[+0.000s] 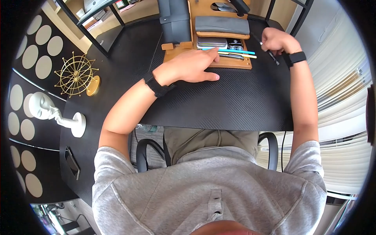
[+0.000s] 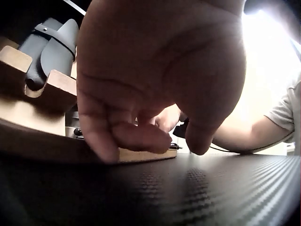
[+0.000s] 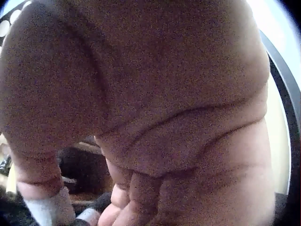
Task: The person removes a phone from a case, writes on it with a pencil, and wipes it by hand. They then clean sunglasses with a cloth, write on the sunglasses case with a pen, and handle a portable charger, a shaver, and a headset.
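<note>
In the head view my left hand (image 1: 192, 65) reaches palm down over the front of a wooden organizer (image 1: 235, 64), its fingertips at a blue pen (image 1: 235, 51) and thumb apart. A yellowish pen (image 1: 250, 56) and a dark pen lie beside the blue one. The left wrist view shows that hand's fingers (image 2: 141, 137) bent beside the wooden edge, just above the desk. Right of the organizer, my right hand (image 1: 279, 40) has curled fingers round a slim black pen-like object (image 1: 272, 57). Its palm (image 3: 155, 94) hides most of the grip in the right wrist view.
A grey case (image 1: 222, 26) lies on the organizer's upper shelf, with a dark folded case (image 1: 174, 23) to its left. A gold wheel ornament (image 1: 76, 74), a white head sculpture (image 1: 40, 105) and a phone (image 1: 72, 163) are on the desk's left side.
</note>
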### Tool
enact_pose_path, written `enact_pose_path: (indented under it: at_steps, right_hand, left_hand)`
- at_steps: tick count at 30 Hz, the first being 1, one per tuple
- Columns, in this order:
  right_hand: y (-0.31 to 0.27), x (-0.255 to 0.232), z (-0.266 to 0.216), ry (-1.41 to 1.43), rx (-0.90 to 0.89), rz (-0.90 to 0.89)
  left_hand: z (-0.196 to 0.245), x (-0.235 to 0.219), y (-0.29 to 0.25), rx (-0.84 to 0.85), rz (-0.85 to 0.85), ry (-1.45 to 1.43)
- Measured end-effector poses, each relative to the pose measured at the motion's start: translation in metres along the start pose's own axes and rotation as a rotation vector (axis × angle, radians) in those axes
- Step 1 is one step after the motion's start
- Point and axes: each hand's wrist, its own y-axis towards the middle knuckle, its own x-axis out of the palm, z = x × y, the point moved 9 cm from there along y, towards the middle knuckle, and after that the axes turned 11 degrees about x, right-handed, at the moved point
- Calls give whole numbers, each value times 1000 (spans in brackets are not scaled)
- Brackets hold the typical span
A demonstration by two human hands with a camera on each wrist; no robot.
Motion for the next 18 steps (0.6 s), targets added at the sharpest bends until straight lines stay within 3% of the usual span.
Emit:
enact_pose_path:
  at_steps: [6, 8, 11, 12, 15, 17, 18]
  right_hand:
    - [-34, -97, 40, 146, -61, 401]
    - [-21, -114, 76, 276, -199, 434]
    - [-59, -133, 48, 523, -557, 522]
    - [-106, -130, 13, 549, -273, 470]
    - [-128, -120, -37, 527, -353, 414]
    - [-148, -117, -71, 386, -799, 638]
    - [-152, -113, -81, 360, -843, 613]
  left_hand:
    - [5, -2, 0, -87, -95, 41]
    - [5, 0, 0, 9, -11, 90]
    - [5, 0, -1, 57, 31, 141]
    - [6, 0, -1, 57, 32, 157]
    - [8, 2, 0, 15, -2, 206]
    - [14, 1, 1, -14, -22, 213]
    - [19, -1, 1, -39, -41, 213]
